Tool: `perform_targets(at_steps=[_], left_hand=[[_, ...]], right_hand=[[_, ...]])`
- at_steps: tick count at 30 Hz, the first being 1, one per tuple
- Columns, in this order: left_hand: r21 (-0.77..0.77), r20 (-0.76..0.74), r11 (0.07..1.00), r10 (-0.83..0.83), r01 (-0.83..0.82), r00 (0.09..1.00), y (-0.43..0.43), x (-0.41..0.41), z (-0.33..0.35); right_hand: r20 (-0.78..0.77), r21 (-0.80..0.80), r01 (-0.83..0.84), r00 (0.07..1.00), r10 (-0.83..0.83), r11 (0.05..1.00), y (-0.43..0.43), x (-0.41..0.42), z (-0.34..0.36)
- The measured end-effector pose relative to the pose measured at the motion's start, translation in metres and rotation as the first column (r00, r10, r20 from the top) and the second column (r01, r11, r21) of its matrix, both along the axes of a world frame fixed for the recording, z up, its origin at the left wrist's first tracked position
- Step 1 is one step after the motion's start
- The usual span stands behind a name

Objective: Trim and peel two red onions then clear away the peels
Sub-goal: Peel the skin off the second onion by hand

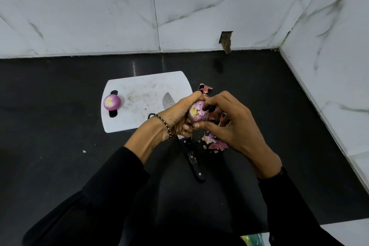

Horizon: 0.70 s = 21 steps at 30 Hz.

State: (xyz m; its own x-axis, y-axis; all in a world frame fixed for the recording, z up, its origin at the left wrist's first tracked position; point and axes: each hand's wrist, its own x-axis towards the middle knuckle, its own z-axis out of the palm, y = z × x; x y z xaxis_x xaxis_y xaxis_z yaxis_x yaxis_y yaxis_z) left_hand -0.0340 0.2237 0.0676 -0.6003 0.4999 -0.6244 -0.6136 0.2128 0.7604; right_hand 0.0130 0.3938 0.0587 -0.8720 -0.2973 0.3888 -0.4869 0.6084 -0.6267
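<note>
head cam: onion #1 (112, 102) peeled, sitting on left end of white cutting board (139, 106). onion #2 (197, 113) trimmed, prob. mostly peeled, held above the counter just right of the board. left hand (177, 118) wrapped round it, fingers curled tight. right hand (229, 124) fingertips (205, 107) pinching at its skin, rest half curled. peels (214, 143) piled on black counter (60, 146) under hands, more (204, 88) behind. knife (190, 156) lying untouched. left: finish #2, clear peels.
</note>
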Motion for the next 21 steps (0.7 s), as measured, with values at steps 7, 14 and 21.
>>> perform_targets(at_steps=[7,14,21], left_hand=[[-0.022,0.011,1.000,0.012,-0.012,1.000,-0.0023,-0.0032,-0.0028],[-0.021,0.005,1.000,0.006,-0.006,1.000,-0.0050,-0.0047,-0.0020],[-0.067,-0.012,0.998,-0.023,0.022,1.000,-0.0028,-0.0044,0.0000]], right_hand=[[-0.015,0.048,-0.022,1.000,0.022,0.999,-0.0047,-0.0005,-0.0043],[0.075,-0.082,0.037,0.997,-0.031,0.996,-0.0069,0.0024,-0.0062],[0.026,-0.030,-0.009,1.000,0.010,1.000,-0.0056,0.0022,-0.0019]])
